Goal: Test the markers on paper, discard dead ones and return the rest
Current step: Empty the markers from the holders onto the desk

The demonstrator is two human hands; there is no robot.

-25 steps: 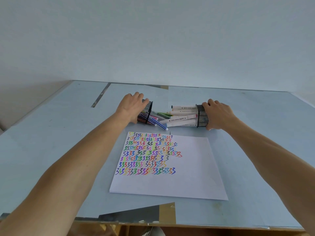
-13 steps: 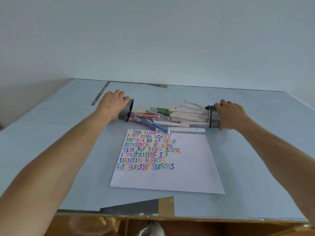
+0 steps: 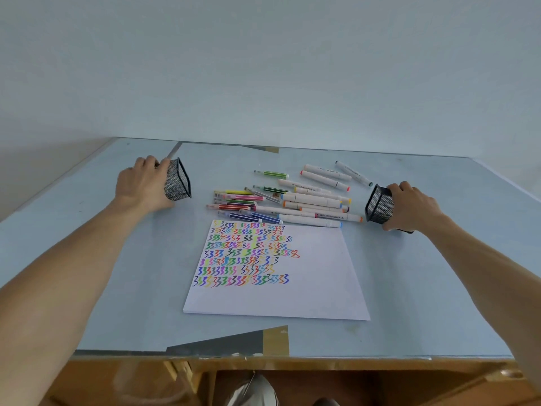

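Mesh cups [image 3: 176, 183] in both hands; markers [image 3: 288, 199] seemingly loose

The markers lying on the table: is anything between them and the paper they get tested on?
Nothing visible. The markers lie loose just behind the paper, on bare table. Both mesh cups are held off to the sides, one in each hand.

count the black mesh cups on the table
2. One mesh cup lies on its side in the left hand, far left; the other mesh cup is in the right hand, far right.
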